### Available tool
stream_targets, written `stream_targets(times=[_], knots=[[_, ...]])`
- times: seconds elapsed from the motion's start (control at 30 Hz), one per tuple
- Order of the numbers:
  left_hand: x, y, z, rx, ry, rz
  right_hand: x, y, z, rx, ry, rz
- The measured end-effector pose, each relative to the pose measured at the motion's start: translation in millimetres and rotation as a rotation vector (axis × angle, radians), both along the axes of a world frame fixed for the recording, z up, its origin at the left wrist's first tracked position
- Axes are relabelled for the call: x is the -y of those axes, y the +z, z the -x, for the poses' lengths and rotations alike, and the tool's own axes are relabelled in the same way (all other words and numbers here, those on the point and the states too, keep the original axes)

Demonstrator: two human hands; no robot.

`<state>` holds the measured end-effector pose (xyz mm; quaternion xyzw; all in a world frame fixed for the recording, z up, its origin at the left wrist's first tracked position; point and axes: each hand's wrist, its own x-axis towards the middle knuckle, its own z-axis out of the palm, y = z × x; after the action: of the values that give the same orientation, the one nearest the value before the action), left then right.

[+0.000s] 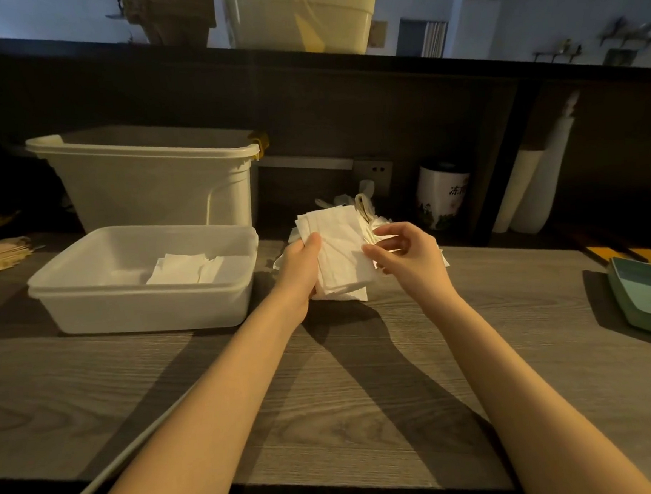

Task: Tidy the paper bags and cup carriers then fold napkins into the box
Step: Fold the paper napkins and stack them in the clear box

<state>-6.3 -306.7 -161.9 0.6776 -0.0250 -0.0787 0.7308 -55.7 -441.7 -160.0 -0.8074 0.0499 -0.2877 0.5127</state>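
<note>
She is at the napkin step. Her left hand (305, 264) grips a stack of white napkins (336, 251) just above the wooden counter (328, 384), thumb curled over the top sheet. Her right hand (403, 253) pinches the stack's right edge, fingers bent, seemingly separating one napkin. The shallow plastic box (141, 278) sits just to the left with folded napkins (184, 269) already inside. Next, I'd say, she must peel one free, fold it, and lay it there.
</note>
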Motion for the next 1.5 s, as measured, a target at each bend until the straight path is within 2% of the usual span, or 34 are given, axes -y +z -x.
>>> stream_targets(times=[0.23, 0.4, 0.57, 0.73, 0.87, 1.2, 1.37, 1.5], knots=[[1, 0, -1, -0.105, -0.033, 0.080, -1, -1, 0, 0.009, 0.016, 0.074], [1, 3, 2, -0.116, -0.061, 0.119, -1, -1, -1, -0.004, 0.033, 0.101], [1, 1, 1, -0.104, -0.053, 0.083, -2, -1, 1, 0.011, 0.000, 0.164], [1, -2, -1, -0.096, 0.009, 0.030, -7, 2, 4, 0.106, -0.032, 0.241], [0, -2, -1, -0.092, 0.023, 0.005, -11, 3, 6, 0.124, 0.023, 0.360], [-4, 0, -1, -0.132, 0.077, 0.080, -26, -4, 11, 0.135, 0.192, 0.682], [-5, 1, -1, -0.167, 0.053, 0.098, -27, -4, 12, 0.136, 0.209, 0.707], [-1, 3, 0, -0.118, 0.035, -0.024, -28, -4, 12, 0.143, 0.215, 0.680]])
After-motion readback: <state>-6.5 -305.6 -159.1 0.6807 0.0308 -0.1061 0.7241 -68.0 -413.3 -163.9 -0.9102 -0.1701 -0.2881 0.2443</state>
